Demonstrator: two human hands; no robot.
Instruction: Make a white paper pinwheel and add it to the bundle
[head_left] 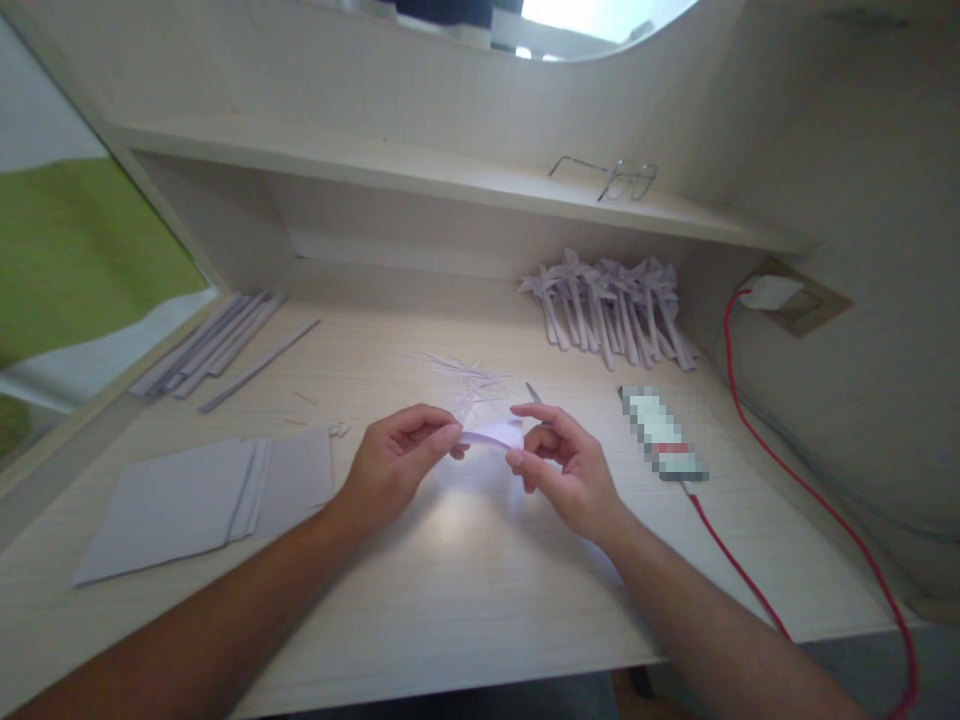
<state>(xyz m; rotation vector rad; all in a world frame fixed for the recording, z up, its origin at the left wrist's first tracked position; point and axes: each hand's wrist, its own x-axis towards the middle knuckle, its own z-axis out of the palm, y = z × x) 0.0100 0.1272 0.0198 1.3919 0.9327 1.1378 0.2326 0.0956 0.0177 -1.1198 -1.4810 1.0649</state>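
A small piece of white paper (493, 433) is held between my two hands above the middle of the desk, bent or folded. My left hand (405, 455) pinches its left end between thumb and fingertips. At the right end, my right hand (566, 460) grips the paper's edge with the thumb below and the index finger above. Just behind the hands lies a heap of thin paper slivers (465, 380). The tip of a thin pointed metal tool (533, 393) shows beyond my right hand; the rest of it is hidden.
Stacked white paper sheets (172, 500) lie at the left, with rolled paper sticks (217, 345) behind them. Paper pinwheels (607, 300) are piled at the back right. A phone (664, 435) with a red cable (739, 565) lies right; glasses (626, 180) rest on the shelf (450, 185).
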